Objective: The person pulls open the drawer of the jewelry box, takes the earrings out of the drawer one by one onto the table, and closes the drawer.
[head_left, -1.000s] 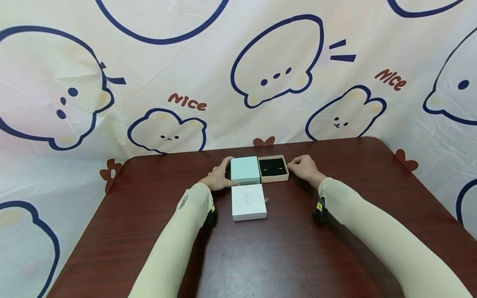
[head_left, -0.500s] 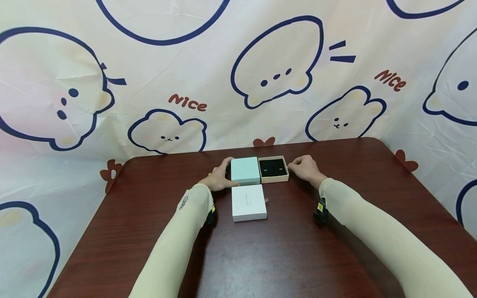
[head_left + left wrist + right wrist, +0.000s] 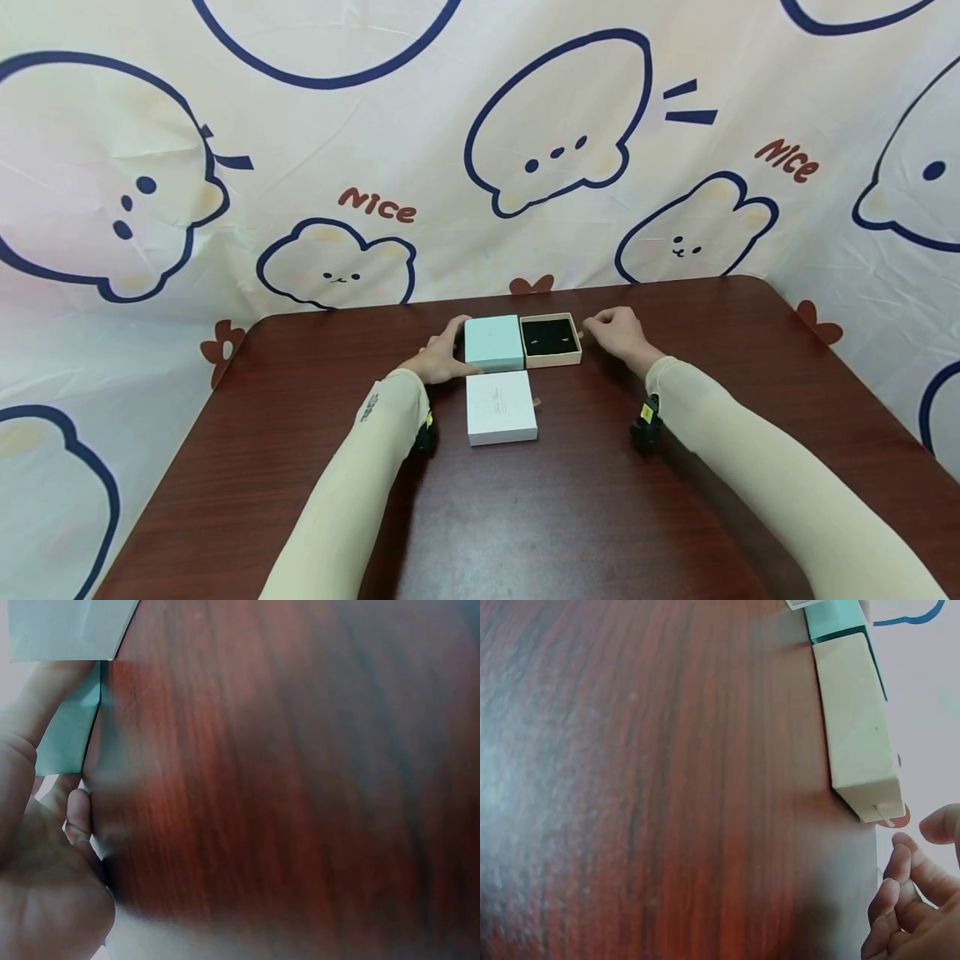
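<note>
A mint-green jewelry box [image 3: 492, 343] lies near the table's back edge. My left hand [image 3: 438, 358] grips its left end, thumb along the near side and fingers toward the far side. Out of the box's right end extends a cream drawer [image 3: 552, 361], whose black insert [image 3: 547, 337] carries two tiny shiny pieces, perhaps earrings. A short ribbon tab [image 3: 885, 817] sticks out of the drawer's end in the right wrist view. Just right of the tab, my right hand [image 3: 619, 335] is apart from it, fingers loosely bent, thumb and forefinger separated, holding nothing.
A white box [image 3: 501, 407] with a small ribbon tab at its right side lies close in front of the green one. The dark wood table [image 3: 570, 517] meets a patterned cloth backdrop [image 3: 450, 250] behind and at both sides.
My right hand has let go of the drawer's ribbon tab and drawn slightly away to the right. The left hand and both boxes have stayed in place.
</note>
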Demonstrator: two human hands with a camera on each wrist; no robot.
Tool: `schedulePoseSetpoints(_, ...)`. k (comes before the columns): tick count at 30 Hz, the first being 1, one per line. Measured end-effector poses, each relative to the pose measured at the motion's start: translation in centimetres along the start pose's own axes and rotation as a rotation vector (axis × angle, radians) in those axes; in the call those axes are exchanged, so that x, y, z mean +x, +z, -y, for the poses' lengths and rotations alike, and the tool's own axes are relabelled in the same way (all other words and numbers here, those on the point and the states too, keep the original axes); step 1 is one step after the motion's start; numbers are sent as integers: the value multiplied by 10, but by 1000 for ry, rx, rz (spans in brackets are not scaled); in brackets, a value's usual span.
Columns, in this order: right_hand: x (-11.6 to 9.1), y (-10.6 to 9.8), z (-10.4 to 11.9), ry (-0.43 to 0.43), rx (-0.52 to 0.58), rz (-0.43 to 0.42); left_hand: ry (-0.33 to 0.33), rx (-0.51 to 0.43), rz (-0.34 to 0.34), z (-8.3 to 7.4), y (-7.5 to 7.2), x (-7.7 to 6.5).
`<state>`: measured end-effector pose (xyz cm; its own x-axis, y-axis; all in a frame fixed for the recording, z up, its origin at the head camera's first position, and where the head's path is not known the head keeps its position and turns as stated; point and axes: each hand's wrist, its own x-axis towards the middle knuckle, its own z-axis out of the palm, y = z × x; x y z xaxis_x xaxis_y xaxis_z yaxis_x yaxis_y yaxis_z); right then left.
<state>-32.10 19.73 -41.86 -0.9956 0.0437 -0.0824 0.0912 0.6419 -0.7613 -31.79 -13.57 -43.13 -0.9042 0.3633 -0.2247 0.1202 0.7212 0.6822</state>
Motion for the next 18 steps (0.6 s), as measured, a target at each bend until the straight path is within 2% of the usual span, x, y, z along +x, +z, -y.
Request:
schedulePoseSetpoints(9, 0, -5, 8, -13, 50, -40, 0, -1, -4, -4, 0, -3)
schedulePoseSetpoints(18, -4, -9, 15, -8, 69, -20, 1, -5, -2, -5, 0, -5)
